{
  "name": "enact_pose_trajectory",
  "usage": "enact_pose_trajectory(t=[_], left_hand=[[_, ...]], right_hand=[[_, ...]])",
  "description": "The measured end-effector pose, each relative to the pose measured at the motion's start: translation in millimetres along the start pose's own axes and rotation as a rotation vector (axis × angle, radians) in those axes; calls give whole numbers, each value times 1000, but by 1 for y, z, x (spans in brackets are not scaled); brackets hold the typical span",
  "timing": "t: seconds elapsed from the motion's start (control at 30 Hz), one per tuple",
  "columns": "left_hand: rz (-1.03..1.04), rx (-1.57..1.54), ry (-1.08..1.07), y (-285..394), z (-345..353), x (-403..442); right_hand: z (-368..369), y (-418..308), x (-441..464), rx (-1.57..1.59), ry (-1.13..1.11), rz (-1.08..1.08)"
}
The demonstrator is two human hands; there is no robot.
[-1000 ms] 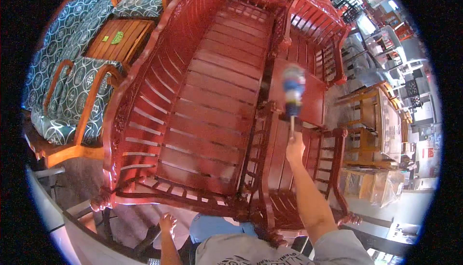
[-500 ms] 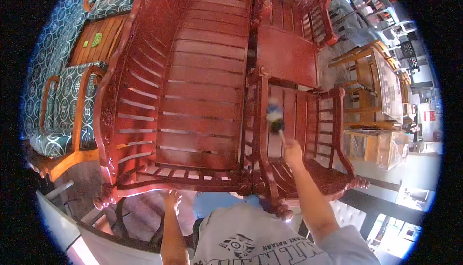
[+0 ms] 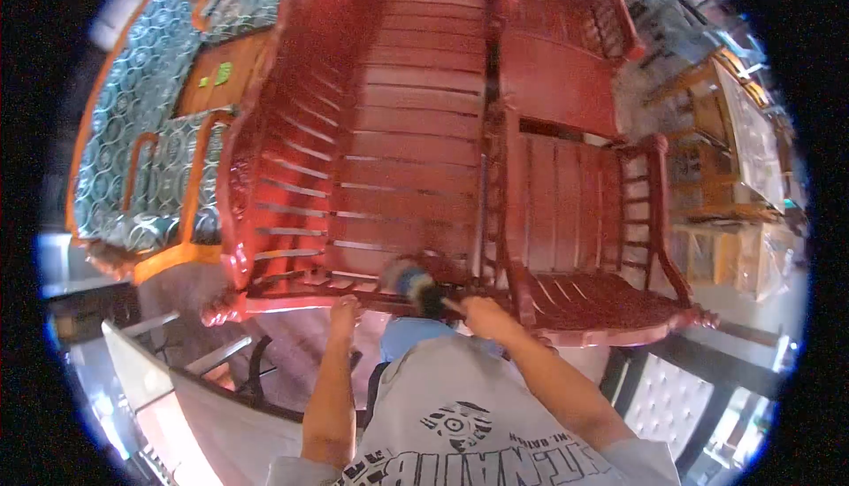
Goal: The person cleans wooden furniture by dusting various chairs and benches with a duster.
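My right hand (image 3: 491, 320) is closed around the thin handle of a fluffy duster (image 3: 414, 284). Its head, banded in blue, white and dark tones, is blurred by motion. The head is over the near end of a long red slatted wooden bench (image 3: 402, 168), close to the armrest. My left hand (image 3: 344, 316) is at the outer edge of that same armrest (image 3: 287, 302), left of the duster, with its fingers curled against the rail. The fingertips are hard to make out.
A red wooden armchair (image 3: 570, 207) and a red side table (image 3: 557, 84) line the bench's right side. On the left stands a patterned sofa (image 3: 168, 181) with orange wooden arms. Wooden furniture (image 3: 707, 137) and a plastic-wrapped wooden piece (image 3: 761, 260) are on the right.
My right hand and the duster have moved from above the armchair leftward and nearer to me, over the bench's near end. My left hand has risen to the armrest. The view has shifted.
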State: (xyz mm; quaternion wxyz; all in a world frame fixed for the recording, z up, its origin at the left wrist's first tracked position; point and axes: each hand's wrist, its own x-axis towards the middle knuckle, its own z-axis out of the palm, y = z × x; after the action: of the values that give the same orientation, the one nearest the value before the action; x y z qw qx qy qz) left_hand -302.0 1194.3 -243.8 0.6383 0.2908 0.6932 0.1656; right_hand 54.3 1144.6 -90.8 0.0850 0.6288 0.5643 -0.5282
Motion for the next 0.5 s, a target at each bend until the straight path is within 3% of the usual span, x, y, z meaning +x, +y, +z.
enact_pose_trajectory(t=[0.07,0.13,0.17,0.27,0.33,0.43,0.5], left_hand=[[32,-1,33,-8,-20,-17],[41,-21,20,-11,-34,-42],[12,68,142,10,-29,-75],[157,79,182,13,-54,-137],[194,124,283,19,-67,-176],[278,132,391,16,-98,-206],[339,89,439,21,-121,-209]], right_hand=[[21,25,24,-150,58,31],[21,7,18,-202,257,56],[20,-3,27,-218,186,-36],[-4,-37,56,-297,-39,-386],[41,-21,85,121,333,-702],[48,-38,75,-182,126,-221],[35,-69,41,-149,180,-150]])
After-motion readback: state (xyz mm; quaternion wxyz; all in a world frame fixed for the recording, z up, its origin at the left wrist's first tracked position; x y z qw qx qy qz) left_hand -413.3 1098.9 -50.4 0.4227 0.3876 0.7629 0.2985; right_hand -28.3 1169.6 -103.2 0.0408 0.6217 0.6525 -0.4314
